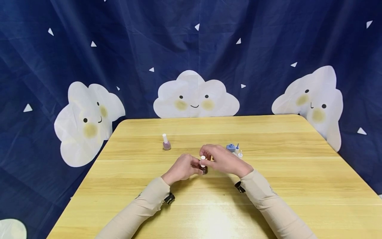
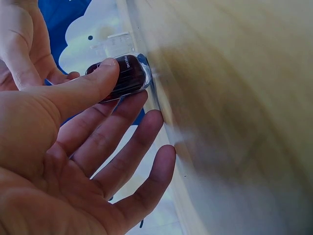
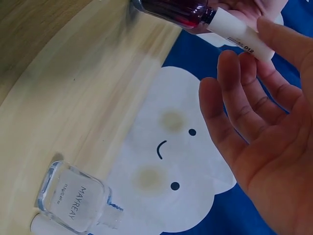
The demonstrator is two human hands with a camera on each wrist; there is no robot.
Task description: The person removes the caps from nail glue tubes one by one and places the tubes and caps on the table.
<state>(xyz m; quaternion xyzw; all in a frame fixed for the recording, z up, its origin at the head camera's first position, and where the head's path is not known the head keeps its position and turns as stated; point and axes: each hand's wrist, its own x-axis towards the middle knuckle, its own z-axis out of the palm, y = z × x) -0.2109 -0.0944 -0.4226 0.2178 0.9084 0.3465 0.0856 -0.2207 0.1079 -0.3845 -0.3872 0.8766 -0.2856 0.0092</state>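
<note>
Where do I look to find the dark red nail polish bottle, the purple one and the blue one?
Dark red nail polish bottle (image 3: 177, 11): right wrist view, on its glass body.
Purple nail polish bottle (image 1: 166, 145): head view, on its rounded body.
Blue nail polish bottle (image 1: 230, 148): head view, on its body.

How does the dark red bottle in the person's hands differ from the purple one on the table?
The dark red bottle is gripped by the left hand; the purple bottle stands untouched. The dark red bottle's colour is deep; the purple bottle's is pale. Both have white caps.
</note>
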